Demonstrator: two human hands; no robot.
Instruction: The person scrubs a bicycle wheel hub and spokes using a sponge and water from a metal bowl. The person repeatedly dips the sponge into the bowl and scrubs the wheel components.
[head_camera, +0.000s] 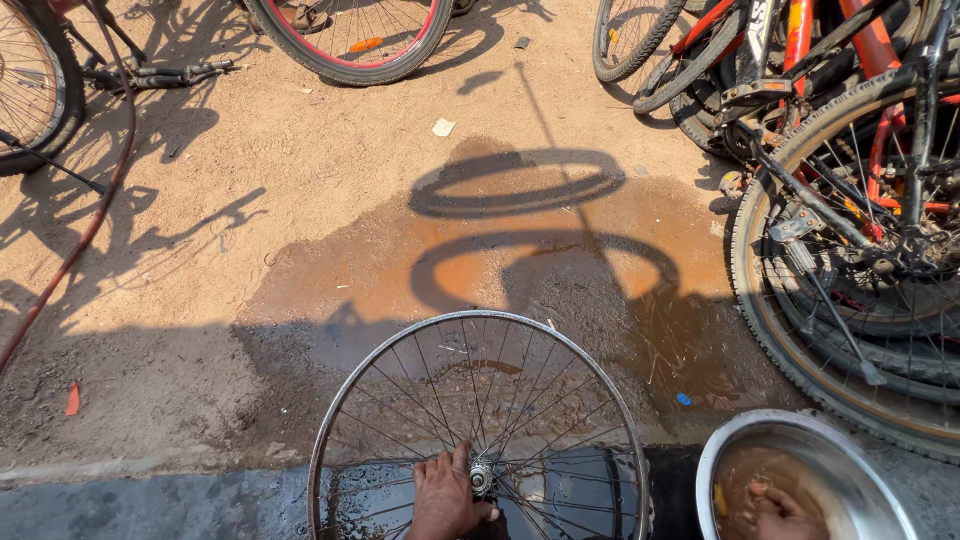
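Wet dirt ground (300, 250); left hand (445, 495) fingers (462, 462) touch wheel hub (481, 477).

No packages, labels, signs or screens — none anywhere

Dirt ground (250, 200), sunlit, wet brown patch (600, 290) mid-frame. Dark wet strip (150, 505) along near edge. On it: bare wheel rim (400, 360) upright at near edge, metal bowl (720, 450) near-right corner, bikes (850, 200) right side, hose (100, 200) left, paper scrap (443, 127) far middle.
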